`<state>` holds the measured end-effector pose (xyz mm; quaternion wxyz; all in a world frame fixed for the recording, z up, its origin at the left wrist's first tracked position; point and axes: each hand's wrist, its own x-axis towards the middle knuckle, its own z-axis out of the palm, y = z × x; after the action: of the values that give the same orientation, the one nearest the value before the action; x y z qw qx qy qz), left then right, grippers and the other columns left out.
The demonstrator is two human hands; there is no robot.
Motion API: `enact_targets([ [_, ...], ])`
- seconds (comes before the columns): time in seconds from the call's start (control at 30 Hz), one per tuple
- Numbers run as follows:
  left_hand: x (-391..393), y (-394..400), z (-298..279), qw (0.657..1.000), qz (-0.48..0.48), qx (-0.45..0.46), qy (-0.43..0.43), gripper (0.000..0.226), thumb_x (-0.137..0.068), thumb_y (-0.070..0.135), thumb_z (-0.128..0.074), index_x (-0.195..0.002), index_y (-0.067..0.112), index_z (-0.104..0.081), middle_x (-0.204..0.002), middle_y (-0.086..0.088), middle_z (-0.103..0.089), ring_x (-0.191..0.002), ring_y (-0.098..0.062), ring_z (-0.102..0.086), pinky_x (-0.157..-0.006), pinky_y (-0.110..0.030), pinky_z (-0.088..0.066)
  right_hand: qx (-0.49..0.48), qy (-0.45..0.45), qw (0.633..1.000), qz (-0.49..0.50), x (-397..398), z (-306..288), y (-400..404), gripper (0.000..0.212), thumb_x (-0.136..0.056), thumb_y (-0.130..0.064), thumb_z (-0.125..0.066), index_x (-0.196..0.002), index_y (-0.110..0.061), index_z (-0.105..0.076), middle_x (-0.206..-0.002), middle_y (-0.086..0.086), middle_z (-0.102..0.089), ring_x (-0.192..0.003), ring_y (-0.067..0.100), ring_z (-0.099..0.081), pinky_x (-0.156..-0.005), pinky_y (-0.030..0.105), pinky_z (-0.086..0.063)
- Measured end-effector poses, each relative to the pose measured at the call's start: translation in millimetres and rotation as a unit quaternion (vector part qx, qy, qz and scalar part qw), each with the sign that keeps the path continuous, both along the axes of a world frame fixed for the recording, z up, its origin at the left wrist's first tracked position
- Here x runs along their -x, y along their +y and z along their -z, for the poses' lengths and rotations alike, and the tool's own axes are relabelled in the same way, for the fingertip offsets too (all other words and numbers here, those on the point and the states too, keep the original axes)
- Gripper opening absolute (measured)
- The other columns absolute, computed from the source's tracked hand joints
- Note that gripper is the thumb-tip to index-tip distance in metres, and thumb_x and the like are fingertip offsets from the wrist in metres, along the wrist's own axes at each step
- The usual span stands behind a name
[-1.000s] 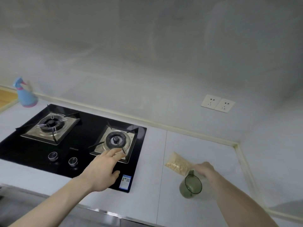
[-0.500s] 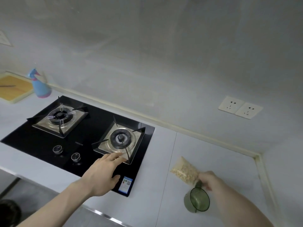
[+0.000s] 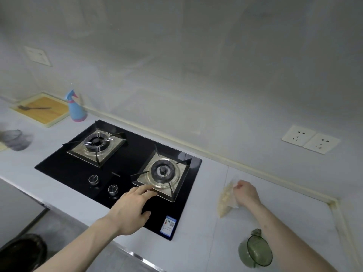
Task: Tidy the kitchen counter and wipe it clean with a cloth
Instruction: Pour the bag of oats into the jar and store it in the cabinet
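Right hand (image 3: 244, 193) pinches the top of a clear bag (image 3: 225, 199) of pale bits, at 3 o'clock from the stove (image 3: 121, 169). Bag looks part-lifted off the counter (image 3: 206, 252). Judgement: lift straight, keep the opening uppermost, avoid the green cup (image 3: 255, 252) at 5 o'clock. Left hand (image 3: 131, 211) is palm down, fingers (image 3: 145, 190) spread and empty, tips at the right burner's edge. No cloth identified.

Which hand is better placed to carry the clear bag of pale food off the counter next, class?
The right hand. It is already gripping the top of the bag, right of the hob. The left hand hovers open over the hob's front edge, well apart from the bag.
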<state>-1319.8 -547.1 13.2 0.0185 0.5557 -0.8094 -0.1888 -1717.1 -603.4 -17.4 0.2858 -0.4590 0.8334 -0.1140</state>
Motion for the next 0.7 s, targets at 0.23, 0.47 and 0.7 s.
enact_targets([
  [0.23, -63.0, 26.5, -15.4, 0.998, -0.048, 0.029, 0.015, 0.062, -0.093, 0.036, -0.060, -0.151, 0.039, -0.037, -0.162, 0.014, -0.027, -0.149, -0.012, -0.026, -0.119, -0.030, -0.031, 0.096, 0.000, 0.981, -0.172, -119.0, -58.1, -1.6, 0.021, -0.089, -0.017, -0.054, -0.069, -0.024, -0.054, -0.063, -0.009, -0.057, -0.061, 0.013, -0.052, -0.057, 0.028, -0.042],
  [0.47, -184.4, 81.6, -27.8, 0.990, -0.138, 0.038, 0.017, 0.064, -0.090, 0.037, -0.059, -0.150, 0.039, -0.037, -0.162, 0.013, -0.028, -0.147, -0.011, -0.028, -0.121, -0.028, -0.026, 0.150, -0.019, 0.942, -0.301, -265.9, -95.6, 9.5, 0.022, -0.090, -0.021, -0.054, -0.072, -0.030, -0.060, -0.067, -0.015, -0.064, -0.069, 0.009, -0.060, -0.064, 0.030, -0.050],
  [0.7, -295.9, 139.2, -35.8, 0.975, -0.218, 0.031, 0.004, 0.065, -0.086, 0.039, -0.059, -0.148, 0.040, -0.039, -0.161, 0.014, -0.030, -0.146, -0.012, -0.030, -0.120, -0.030, -0.028, 0.156, -0.040, 0.908, -0.388, -408.2, -103.4, 36.1, 0.024, -0.090, -0.015, -0.053, -0.073, -0.029, -0.062, -0.068, -0.013, -0.064, -0.066, 0.003, -0.058, -0.060, 0.027, -0.047],
])
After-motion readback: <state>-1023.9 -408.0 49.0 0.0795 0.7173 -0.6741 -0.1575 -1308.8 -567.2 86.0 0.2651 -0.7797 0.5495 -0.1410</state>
